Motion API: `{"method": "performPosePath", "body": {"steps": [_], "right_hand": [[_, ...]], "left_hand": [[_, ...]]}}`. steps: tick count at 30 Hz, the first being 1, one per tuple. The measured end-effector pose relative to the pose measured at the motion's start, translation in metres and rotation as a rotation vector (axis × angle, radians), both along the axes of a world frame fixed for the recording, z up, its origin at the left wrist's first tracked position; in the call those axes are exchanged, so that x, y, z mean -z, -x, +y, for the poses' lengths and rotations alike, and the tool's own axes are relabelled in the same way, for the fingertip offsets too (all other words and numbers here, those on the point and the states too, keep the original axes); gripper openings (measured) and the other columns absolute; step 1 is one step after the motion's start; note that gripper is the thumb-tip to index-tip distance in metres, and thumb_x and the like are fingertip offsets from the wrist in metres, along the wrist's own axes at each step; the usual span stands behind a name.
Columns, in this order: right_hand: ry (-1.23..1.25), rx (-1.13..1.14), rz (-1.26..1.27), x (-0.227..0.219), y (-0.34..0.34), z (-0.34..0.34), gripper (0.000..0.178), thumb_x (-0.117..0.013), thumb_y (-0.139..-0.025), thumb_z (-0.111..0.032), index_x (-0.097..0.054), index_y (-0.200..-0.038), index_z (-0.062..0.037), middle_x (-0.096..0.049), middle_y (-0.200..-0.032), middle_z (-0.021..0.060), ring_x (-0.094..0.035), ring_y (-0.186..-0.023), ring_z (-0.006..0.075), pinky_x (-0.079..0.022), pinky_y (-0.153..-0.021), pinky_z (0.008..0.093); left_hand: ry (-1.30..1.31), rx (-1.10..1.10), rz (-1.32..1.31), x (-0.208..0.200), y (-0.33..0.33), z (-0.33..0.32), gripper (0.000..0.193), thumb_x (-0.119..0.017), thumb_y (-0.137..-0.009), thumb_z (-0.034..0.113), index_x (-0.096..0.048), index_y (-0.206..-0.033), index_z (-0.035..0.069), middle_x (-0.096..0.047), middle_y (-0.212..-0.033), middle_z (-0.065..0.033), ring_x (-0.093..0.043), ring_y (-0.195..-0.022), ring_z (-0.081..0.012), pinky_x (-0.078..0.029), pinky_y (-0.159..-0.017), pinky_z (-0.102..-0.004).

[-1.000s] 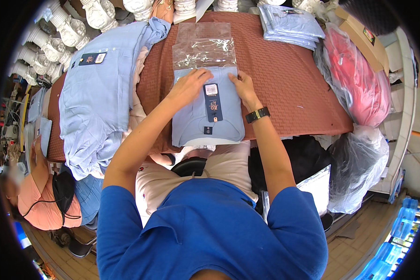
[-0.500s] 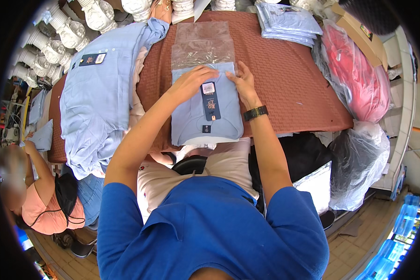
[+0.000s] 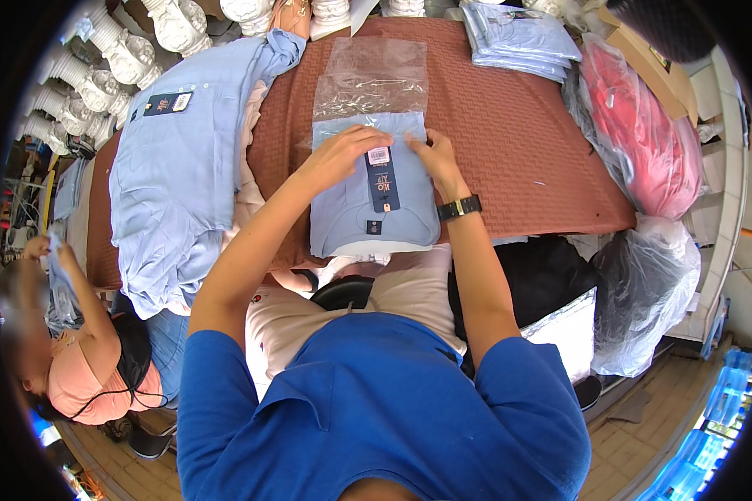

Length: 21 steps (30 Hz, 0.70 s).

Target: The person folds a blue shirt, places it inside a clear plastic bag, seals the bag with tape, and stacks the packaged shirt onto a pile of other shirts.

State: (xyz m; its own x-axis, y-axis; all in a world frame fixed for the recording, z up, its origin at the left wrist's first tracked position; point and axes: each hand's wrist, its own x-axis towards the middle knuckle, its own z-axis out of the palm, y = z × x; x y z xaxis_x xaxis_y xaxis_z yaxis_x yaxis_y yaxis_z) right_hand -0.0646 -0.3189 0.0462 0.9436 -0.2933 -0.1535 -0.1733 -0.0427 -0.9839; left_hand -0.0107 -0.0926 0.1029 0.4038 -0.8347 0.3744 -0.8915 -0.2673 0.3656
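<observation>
A folded light blue shirt [image 3: 334, 209] lies in front of me on the brown-covered table, its collar end toward me and a dark hang tag [image 3: 383, 185] on its middle. The far end of the shirt sits inside a clear plastic bag [image 3: 372, 63], whose loose part stretches away flat and wrinkled. My left hand [image 3: 349, 155] reaches over the shirt with its fingers together, closed at the bag near the tag's top. My right hand [image 3: 437, 160] grips the bag at the shirt's right edge, thumb on top. The fingers' undersides are hidden.
An unfolded blue shirt [image 3: 175, 167] drapes over the table's left side. Bagged folded shirts [image 3: 522, 42] are stacked at the far right, beside a plastic-wrapped red bundle [image 3: 635, 125] and a cardboard box [image 3: 652, 67]. White balusters [image 3: 175, 25] line the back. Another person [image 3: 100, 359] works at left.
The shirt and bag have shifted slightly right in view. My right thumb and fingers have drawn closer together at the edge. The person at left has raised a blue cloth.
</observation>
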Motion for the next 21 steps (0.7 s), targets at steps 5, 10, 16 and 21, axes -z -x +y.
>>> {"method": "performPosePath", "body": {"steps": [5, 10, 16, 21], "right_hand": [[0.263, -0.047, 0.136, 0.003, 0.027, 0.001, 0.040, -0.076, -0.086, -0.027, -0.069, -0.104, 0.0081, -0.073, -0.095, 0.0208, -0.070, -0.085, 0.0278, -0.055, -0.077, 0.0374], [0.307, 0.034, 0.064, 0.011, 0.032, 0.009, 0.034, -0.074, -0.088, -0.026, -0.066, -0.095, 0.0068, -0.071, -0.091, 0.0243, -0.068, -0.084, 0.0328, -0.053, -0.077, 0.0411], [0.250, 0.072, -0.078, 0.013, 0.036, 0.017, 0.034, -0.071, -0.091, -0.025, -0.063, -0.096, 0.0074, -0.069, -0.092, 0.0271, -0.067, -0.086, 0.0342, -0.051, -0.079, 0.0431], [0.253, 0.067, -0.223, 0.004, 0.041, 0.027, 0.036, -0.066, -0.096, -0.024, -0.059, -0.112, 0.0074, -0.068, -0.108, 0.0255, -0.065, -0.096, 0.0326, -0.050, -0.085, 0.0400]], "left_hand": [[0.003, -0.030, 0.054, 0.004, 0.010, 0.007, 0.070, -0.055, -0.066, -0.021, -0.063, -0.129, 0.009, -0.062, -0.134, -0.0069, -0.055, -0.128, -0.0310, -0.048, -0.107, -0.0392], [0.032, -0.031, 0.085, 0.004, 0.024, 0.007, 0.068, -0.055, -0.067, -0.020, -0.063, -0.128, 0.008, -0.059, -0.139, -0.0058, -0.054, -0.130, -0.0302, -0.048, -0.109, -0.0395], [0.023, -0.075, -0.027, 0.014, 0.036, 0.003, 0.058, -0.058, -0.073, -0.015, -0.064, -0.125, 0.010, -0.059, -0.139, -0.0057, -0.047, -0.136, -0.0338, -0.043, -0.113, -0.0431], [0.026, -0.051, 0.042, 0.014, 0.024, 0.003, 0.051, -0.054, -0.074, -0.016, -0.062, -0.119, 0.007, -0.059, -0.140, -0.0044, -0.041, -0.140, -0.0383, -0.035, -0.118, -0.0466]]}}
